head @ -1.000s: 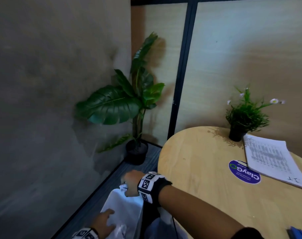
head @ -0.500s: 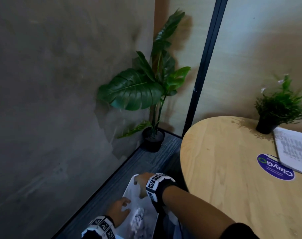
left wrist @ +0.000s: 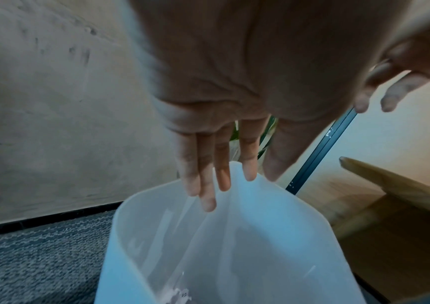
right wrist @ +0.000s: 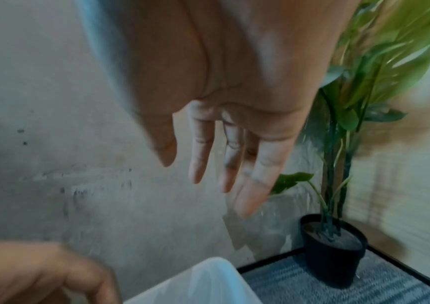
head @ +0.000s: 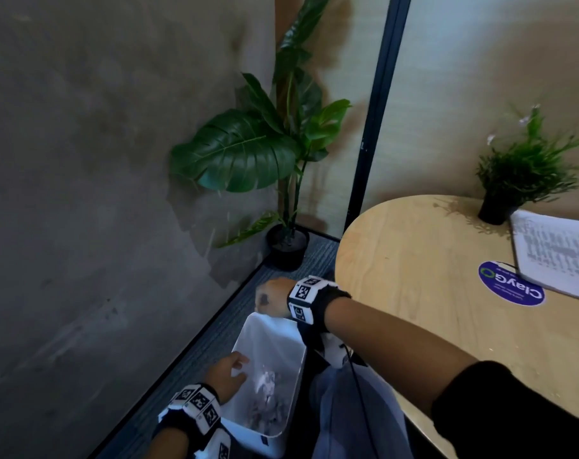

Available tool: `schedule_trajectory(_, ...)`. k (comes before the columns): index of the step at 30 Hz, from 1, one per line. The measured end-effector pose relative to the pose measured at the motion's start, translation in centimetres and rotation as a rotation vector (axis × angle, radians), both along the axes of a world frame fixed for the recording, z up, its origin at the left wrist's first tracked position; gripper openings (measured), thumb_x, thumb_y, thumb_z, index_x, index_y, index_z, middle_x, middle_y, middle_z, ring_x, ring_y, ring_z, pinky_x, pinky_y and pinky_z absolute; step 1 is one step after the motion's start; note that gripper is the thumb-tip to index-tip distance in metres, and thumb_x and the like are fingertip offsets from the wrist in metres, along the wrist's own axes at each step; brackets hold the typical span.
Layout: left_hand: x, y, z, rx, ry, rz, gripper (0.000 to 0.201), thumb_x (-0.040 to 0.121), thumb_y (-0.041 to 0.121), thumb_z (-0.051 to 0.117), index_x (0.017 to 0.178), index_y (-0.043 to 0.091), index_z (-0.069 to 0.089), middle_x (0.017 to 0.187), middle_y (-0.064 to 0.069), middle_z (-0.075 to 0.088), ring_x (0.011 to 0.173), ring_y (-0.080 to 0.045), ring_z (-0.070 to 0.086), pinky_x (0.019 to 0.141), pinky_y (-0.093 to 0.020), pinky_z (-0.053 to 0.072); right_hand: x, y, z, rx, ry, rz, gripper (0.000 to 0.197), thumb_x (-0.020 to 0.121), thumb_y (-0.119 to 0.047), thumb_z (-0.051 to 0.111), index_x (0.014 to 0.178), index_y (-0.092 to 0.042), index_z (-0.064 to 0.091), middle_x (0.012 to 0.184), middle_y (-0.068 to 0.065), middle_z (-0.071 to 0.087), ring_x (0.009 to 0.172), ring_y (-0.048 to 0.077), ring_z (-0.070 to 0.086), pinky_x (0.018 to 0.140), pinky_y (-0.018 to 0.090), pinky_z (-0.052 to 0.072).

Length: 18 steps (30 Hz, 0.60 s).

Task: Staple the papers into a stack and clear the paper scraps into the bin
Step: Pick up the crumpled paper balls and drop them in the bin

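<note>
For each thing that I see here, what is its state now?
bin: upright on the floor, open top.
paper scraps: inside the bin.
papers: flat on the table.
left hand: fingers straight, over the bin, empty.
right hand: fingers relaxed, above the bin's far rim, empty.

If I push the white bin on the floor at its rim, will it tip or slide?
The white bin looks thin, translucent plastic, so probably light. It holds only a few paper scraps, giving little ballast. Tall and narrow, it may tip rather than slide on the carpet.
</note>
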State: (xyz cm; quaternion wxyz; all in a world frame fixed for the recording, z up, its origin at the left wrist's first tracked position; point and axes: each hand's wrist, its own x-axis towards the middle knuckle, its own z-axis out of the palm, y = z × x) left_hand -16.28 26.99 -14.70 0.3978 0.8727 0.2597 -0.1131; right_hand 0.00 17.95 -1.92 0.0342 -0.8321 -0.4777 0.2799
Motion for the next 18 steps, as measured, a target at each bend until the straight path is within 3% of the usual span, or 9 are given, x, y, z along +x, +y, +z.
schedule_trajectory(3,1.0,-0.3,2.0,0.016,-0.041,-0.015,0.020,0.089,0.002,0.055,0.098,0.020,0.049,0.103,-0.003,0.053,0.101,-0.012,0.050,0.085,-0.016,0.037,1.1,-2.5,2.5,0.122,0.026,-0.077,0.028,0.092,-0.030,0.051,0.103,-0.009,0.066,0.107,0.008,0.065,0.097,0.025,0.060,0.082,0.030,0.047)
schedule_trajectory(7,3.6,-1.7,5.5,0.075,-0.108,-0.038,0.020,0.087,0.001,0.059,0.103,0.014,0.058,0.110,-0.013,0.062,0.109,-0.027,0.058,0.087,-0.024,0.041,1.6,-8.1,4.9,0.255,0.041,-0.212,0.024,0.092,-0.022,0.051,0.107,-0.009,0.066,0.114,0.008,0.065,0.105,0.023,0.058,0.075,0.020,0.034)
schedule_trajectory(11,6.6,-4.5,10.0,0.130,-0.177,-0.127,0.028,0.088,0.002,0.059,0.116,0.002,0.059,0.117,-0.014,0.062,0.115,-0.027,0.057,0.091,-0.026,0.040,2.0,-14.6,5.7,0.262,0.003,-0.310,0.028,0.095,-0.022,0.047,0.114,-0.006,0.062,0.122,0.012,0.061,0.111,0.029,0.055,0.081,0.029,0.039)
schedule_trajectory(13,8.1,-7.0,12.6,0.151,-0.187,-0.202,0.027,0.091,0.007,0.056,0.117,0.006,0.058,0.117,-0.009,0.059,0.115,-0.026,0.055,0.089,-0.028,0.041,2.4,-18.2,5.6,0.258,-0.003,-0.400,0.030,0.096,-0.025,0.047,0.117,-0.009,0.061,0.124,0.012,0.060,0.111,0.030,0.055,0.085,0.032,0.042)
schedule_trajectory(15,9.8,-9.6,15.0,0.194,-0.188,-0.275,0.024,0.093,0.012,0.055,0.117,0.010,0.058,0.117,-0.006,0.058,0.114,-0.025,0.055,0.087,-0.028,0.042,2.9,-22.0,5.3,0.263,-0.010,-0.493,0.029,0.096,-0.027,0.047,0.117,-0.011,0.060,0.122,0.012,0.061,0.108,0.029,0.057,0.080,0.031,0.042)
schedule_trajectory(18,12.5,-14.2,17.4,0.232,-0.206,-0.385,0.026,0.093,0.014,0.054,0.119,0.011,0.058,0.123,-0.009,0.058,0.115,-0.024,0.056,0.089,-0.026,0.041,3.5,-28.3,4.6,0.276,-0.063,-0.646,0.030,0.095,-0.026,0.049,0.121,-0.013,0.055,0.121,0.013,0.060,0.106,0.030,0.058,0.077,0.029,0.039)
